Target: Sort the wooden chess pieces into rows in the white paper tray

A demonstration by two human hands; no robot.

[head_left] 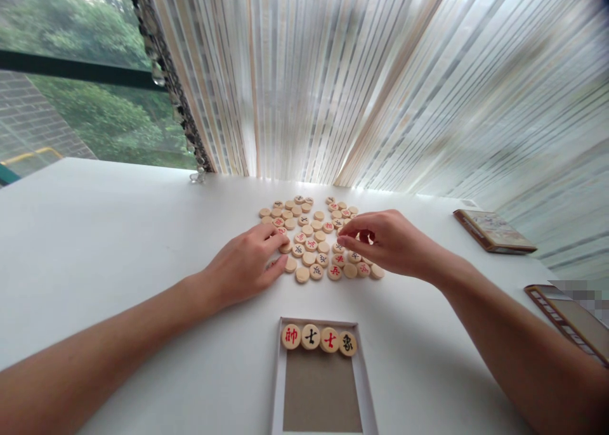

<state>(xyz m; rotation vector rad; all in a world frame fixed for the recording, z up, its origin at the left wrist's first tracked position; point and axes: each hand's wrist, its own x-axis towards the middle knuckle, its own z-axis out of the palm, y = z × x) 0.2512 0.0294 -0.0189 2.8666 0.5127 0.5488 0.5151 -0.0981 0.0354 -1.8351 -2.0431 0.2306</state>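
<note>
Head view; places given relative to the shallow tray (278,384). Left hand (250,260): beyond the tray and to its left, palm down, partly open, thumb apart from the fingers; fingertips rest on pieces at the left edge of the loose wooden pieces (309,259). No piece seen gripped. Right hand (394,245): beyond the tray and to its right, over the right part of the same group; fingers curled, thumb and forefinger tips close together. Cannot tell whether a piece is pinched between them.

Loose pieces lie flat beyond the tray, in a loose single-layer spread, some touching. Some show red characters, some black, others a plain face.

Inside the tray, one row along its far wall, left to right: red-marked piece (291,337), black-marked piece (310,337), second red-marked piece (330,340), second black-marked piece (347,344). Brown floor of tray visible on the near side of the row; near end of tray out of frame.

White tabletop (118,232) under all. Well right of the tray: a flat box (495,231), farther off, and a brown-edged box (566,321), nearer, cut by the frame. Far beyond the tray: striped curtain (304,80); to its left, window (80,105) with greenery outside.
</note>
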